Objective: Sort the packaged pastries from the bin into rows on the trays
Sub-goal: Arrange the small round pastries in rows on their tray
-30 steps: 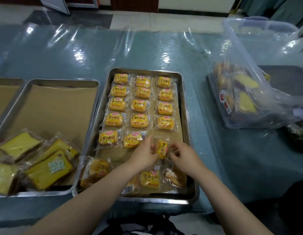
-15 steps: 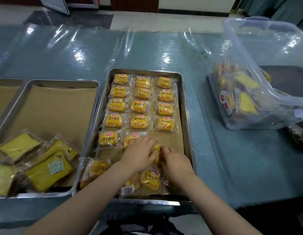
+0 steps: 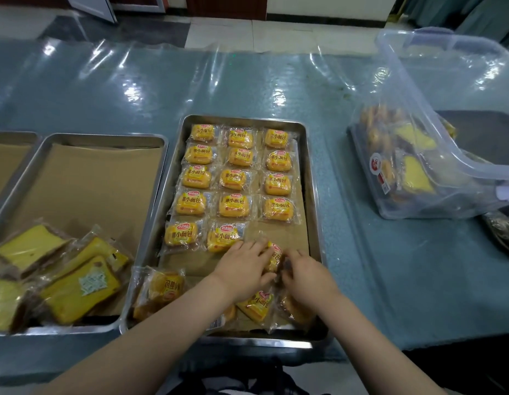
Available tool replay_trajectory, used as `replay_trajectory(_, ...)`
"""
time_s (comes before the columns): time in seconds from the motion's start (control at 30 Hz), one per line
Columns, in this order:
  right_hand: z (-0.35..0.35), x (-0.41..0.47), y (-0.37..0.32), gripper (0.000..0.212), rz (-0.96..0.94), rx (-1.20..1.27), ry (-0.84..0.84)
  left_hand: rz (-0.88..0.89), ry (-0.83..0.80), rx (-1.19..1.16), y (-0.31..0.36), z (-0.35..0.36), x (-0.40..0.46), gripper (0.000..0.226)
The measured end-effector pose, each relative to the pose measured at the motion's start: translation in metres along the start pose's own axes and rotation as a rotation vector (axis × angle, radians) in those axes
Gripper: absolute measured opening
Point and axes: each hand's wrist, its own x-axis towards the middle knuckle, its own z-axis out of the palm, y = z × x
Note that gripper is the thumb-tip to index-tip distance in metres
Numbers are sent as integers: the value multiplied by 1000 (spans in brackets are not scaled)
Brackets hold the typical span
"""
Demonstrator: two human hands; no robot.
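Placing step: left hand (image 3: 244, 266) and right hand (image 3: 306, 273) both pinch one small bread packet (image 3: 274, 256) low over the middle tray (image 3: 311, 178), fifth row's empty right slot; next, turn it label-up, seat it beside its neighbour.

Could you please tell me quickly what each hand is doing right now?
Left hand: fingers curled on the small bread packet.
Right hand: fingers pinch the same packet.

Pastry packet (image 3: 274, 256) half hidden between the hands (image 3: 243, 269).
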Motion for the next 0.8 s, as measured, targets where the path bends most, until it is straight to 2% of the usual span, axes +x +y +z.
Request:
replay_trajectory(0.2, -11, 0, -1, 46, -97, 122, 124, -130, 7, 59, 13, 1, 12, 73)
replay_trajectory(0.3, -10, 1, 0, 53, -170, -5, 23, -117, 11, -38, 15, 4, 15, 72)
replay_trajectory(0.43, -6, 3, 2, 56, -125, -175, -6, -40, -3, -154, 8, 7, 13, 69)
replay_trajectory(0.67, -1, 6, -3, 65, -51, -235, -128, -7, -39, -29, 1, 15, 10, 68)
replay_trajectory(0.8, -1, 11, 4, 69, -47, -194, -117, -27, -54, 22, -1, 17, 19, 71)
